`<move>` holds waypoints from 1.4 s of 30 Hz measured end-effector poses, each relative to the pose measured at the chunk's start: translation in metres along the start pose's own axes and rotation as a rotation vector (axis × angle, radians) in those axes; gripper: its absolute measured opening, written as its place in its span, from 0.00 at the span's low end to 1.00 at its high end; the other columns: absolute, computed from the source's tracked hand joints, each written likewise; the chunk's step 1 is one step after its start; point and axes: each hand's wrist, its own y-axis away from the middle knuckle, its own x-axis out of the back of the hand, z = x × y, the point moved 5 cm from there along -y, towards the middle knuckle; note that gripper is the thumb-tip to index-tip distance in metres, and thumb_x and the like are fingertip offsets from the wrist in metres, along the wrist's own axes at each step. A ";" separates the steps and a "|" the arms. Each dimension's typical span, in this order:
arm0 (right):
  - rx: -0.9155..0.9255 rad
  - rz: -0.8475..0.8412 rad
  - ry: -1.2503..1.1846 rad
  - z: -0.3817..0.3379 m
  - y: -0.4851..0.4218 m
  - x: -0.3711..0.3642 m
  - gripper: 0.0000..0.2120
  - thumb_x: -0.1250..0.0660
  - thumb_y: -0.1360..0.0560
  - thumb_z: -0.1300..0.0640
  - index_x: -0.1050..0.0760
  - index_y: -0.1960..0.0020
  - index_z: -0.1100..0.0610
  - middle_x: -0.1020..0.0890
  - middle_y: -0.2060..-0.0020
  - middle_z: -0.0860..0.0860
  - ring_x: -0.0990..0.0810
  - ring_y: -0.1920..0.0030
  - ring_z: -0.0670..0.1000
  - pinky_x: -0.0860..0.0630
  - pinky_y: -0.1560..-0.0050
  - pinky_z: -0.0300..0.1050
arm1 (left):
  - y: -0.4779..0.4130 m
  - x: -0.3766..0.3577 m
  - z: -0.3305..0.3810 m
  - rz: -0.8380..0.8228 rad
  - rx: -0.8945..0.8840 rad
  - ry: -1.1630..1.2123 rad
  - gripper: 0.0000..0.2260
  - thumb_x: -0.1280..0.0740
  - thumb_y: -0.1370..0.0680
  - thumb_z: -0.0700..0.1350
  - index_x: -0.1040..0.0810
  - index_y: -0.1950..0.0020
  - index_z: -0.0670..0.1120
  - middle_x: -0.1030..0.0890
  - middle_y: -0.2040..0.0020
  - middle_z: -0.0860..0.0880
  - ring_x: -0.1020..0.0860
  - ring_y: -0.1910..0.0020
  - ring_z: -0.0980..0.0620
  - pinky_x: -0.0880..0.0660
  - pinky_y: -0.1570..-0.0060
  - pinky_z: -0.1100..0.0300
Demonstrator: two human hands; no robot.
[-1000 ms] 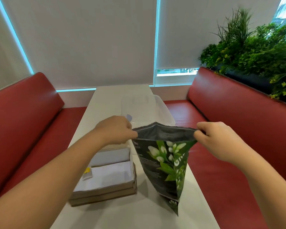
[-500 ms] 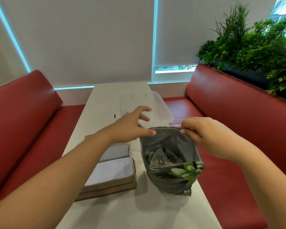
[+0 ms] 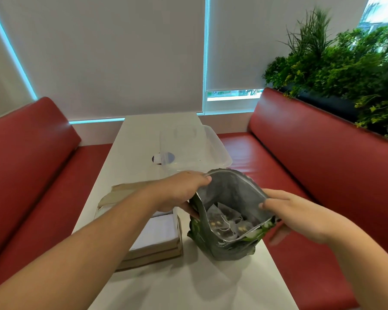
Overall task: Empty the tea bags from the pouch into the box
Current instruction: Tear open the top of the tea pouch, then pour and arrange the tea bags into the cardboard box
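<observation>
A dark green pouch (image 3: 227,249) with a white flower print stands on the white table (image 3: 188,285), its mouth spread wide towards me. Inside lie several mesh tea bags (image 3: 226,224) with strings. My left hand (image 3: 179,191) grips the pouch's left rim, thumb over the top edge. My right hand (image 3: 300,215) pinches the right rim. A clear plastic box (image 3: 213,151) sits just behind the pouch, and its inside shows nothing.
A brown cardboard box (image 3: 152,245) with white packets inside sits left of the pouch, partly under my left forearm. Red benches (image 3: 323,157) flank the narrow table. Green plants (image 3: 345,63) stand behind the right bench.
The pouch went from stretched flat and upright to pulled wide open and tilted towards me, showing the tea bags. My left hand closed on the left rim; my right hand shifted lower and nearer.
</observation>
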 end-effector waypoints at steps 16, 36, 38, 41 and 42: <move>0.407 0.036 0.125 -0.190 -0.041 -0.012 0.17 0.46 0.23 0.66 0.20 0.47 0.56 0.21 0.46 0.63 0.18 0.50 0.60 0.17 0.52 0.54 | 0.109 0.148 0.073 0.262 -0.171 0.010 0.15 0.41 0.19 0.48 0.28 0.36 0.41 0.22 0.41 0.38 0.18 0.50 0.37 0.18 0.58 0.43; 0.501 0.121 0.392 -0.151 -0.255 -0.148 0.23 0.48 0.20 0.66 0.33 0.29 0.49 0.21 0.42 0.50 0.24 0.43 0.50 0.29 0.44 0.32 | -0.011 0.256 -0.093 0.519 -0.269 -0.086 0.17 0.50 0.17 0.49 0.28 0.32 0.51 0.23 0.39 0.50 0.28 0.37 0.52 0.35 0.37 0.60; 0.459 0.098 0.388 -0.127 -0.262 -0.156 0.23 0.47 0.21 0.68 0.31 0.30 0.52 0.21 0.40 0.53 0.24 0.39 0.53 0.28 0.39 0.39 | -0.021 0.249 -0.117 0.482 -0.249 -0.052 0.17 0.49 0.17 0.49 0.30 0.31 0.52 0.25 0.39 0.53 0.30 0.37 0.55 0.37 0.40 0.64; 0.443 0.081 0.363 -0.108 -0.261 -0.163 0.21 0.46 0.20 0.66 0.29 0.32 0.51 0.20 0.40 0.51 0.24 0.39 0.49 0.30 0.40 0.35 | -0.029 0.241 -0.138 0.429 -0.250 -0.004 0.16 0.48 0.17 0.49 0.30 0.31 0.55 0.25 0.38 0.55 0.30 0.35 0.56 0.36 0.42 0.69; 0.452 0.092 0.355 -0.106 -0.260 -0.163 0.21 0.46 0.20 0.65 0.29 0.32 0.50 0.20 0.40 0.50 0.24 0.39 0.49 0.30 0.39 0.36 | -0.029 0.241 -0.140 0.419 -0.255 -0.009 0.16 0.48 0.17 0.48 0.30 0.31 0.55 0.24 0.37 0.54 0.30 0.35 0.56 0.36 0.45 0.72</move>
